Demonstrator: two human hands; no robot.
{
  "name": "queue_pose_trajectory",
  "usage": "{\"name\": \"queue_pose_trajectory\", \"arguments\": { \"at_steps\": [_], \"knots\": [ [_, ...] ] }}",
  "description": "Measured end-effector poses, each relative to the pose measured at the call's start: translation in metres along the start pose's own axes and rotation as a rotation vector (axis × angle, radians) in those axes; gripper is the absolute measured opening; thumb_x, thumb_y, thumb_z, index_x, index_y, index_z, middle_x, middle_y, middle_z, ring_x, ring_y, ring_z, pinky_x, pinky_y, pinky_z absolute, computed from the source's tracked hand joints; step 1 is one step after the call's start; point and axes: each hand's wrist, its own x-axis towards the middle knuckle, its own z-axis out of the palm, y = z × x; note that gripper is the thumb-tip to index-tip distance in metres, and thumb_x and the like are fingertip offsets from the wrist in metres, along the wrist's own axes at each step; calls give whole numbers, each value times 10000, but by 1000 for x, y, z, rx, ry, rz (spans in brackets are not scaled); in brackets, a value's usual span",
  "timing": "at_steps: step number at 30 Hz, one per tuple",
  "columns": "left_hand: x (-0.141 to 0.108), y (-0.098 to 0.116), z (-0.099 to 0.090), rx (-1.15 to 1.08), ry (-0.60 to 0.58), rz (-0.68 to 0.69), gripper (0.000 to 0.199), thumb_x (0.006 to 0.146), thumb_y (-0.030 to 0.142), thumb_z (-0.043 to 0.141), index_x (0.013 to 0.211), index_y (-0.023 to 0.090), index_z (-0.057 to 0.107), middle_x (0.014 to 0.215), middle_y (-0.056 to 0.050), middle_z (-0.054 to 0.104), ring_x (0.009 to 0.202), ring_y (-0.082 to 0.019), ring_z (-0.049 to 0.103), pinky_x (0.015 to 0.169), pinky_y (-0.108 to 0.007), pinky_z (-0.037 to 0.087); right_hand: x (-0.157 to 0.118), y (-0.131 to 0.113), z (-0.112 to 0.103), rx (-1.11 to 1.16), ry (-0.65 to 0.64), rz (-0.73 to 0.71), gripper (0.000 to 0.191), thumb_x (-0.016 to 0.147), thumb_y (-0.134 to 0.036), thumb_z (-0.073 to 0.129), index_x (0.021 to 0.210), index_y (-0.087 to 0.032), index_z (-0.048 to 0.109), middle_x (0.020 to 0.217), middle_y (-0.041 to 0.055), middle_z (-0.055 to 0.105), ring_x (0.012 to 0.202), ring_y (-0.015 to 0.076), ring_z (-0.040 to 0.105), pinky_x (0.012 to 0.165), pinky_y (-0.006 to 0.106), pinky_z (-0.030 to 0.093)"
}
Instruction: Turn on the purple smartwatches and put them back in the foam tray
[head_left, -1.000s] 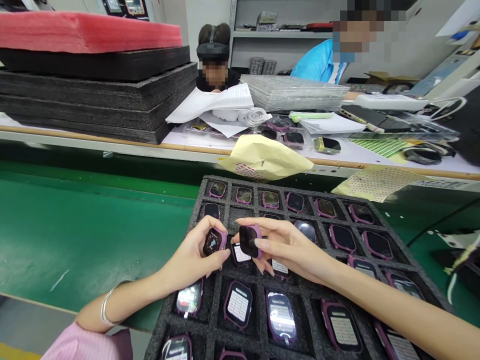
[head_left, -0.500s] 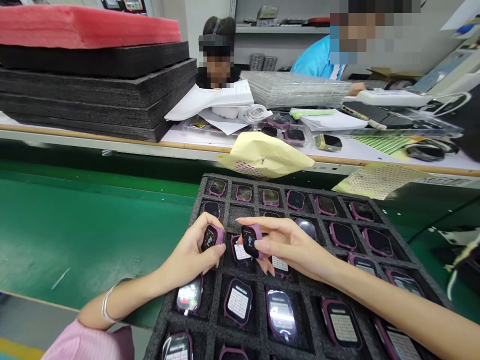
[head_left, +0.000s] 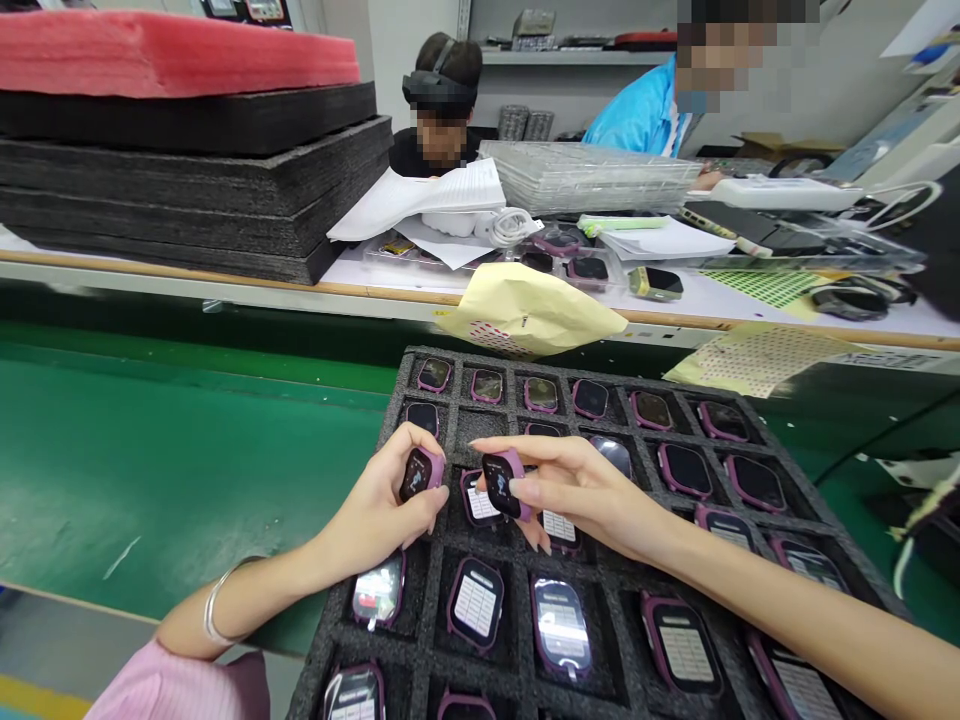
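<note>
Both hands hover over a black foam tray point(head_left: 439, 545) whose compartments hold several purple-framed smartwatch bodies without straps. My left hand point(head_left: 390, 500) is closed around one smartwatch point(head_left: 417, 474), its lit screen tilted toward me. A second smartwatch point(head_left: 501, 484), also lit, is pinched between the thumb and fingers of my right hand point(head_left: 574, 490). Below my hands lies a smartwatch showing a white grid point(head_left: 477, 607), and beside it another with a bright, glaring screen point(head_left: 561, 622). Behind my hands one compartment point(head_left: 480, 432) shows bare foam. My right hand partly covers several watches.
Across the green surface point(head_left: 187, 460) runs a raised shelf with stacked black foam trays point(head_left: 187, 190), red foam point(head_left: 180, 55), clear plastic trays point(head_left: 592, 175) and papers point(head_left: 427, 195). A yellow sheet point(head_left: 536, 305) overhangs its edge. Two people are behind it.
My hands and the two smartwatches stay almost still, with only a slight shift of the left hand. Behind the shelf, the person with the headset has raised their head a little.
</note>
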Motion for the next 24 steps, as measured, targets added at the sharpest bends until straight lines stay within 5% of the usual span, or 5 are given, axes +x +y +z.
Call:
{"name": "queue_pose_trajectory", "arguments": {
  "at_steps": [14, 24],
  "knots": [
    [-1, 0, 0, 5, -22, 11, 177, 835, 101, 528, 917, 215, 421, 731, 67, 413, 434, -14, 385, 361, -114, 284, -1, -3, 1, -2, -4, -30, 485, 846, -260, 693, 1288, -98, 574, 611, -2, 642, 482, 110, 594, 489, 207, 488],
    [-7, 4, 6, 31, 52, -37, 138, 853, 240, 572, 891, 218, 441, 677, 76, 416, 382, -23, 342, 354, -139, 264, 1, 2, -3, 70, -73, -9, 518, 827, -290, 734, 1294, -134, 574, 659, -23, 620, 478, 105, 606, 469, 202, 499]
  ]
}}
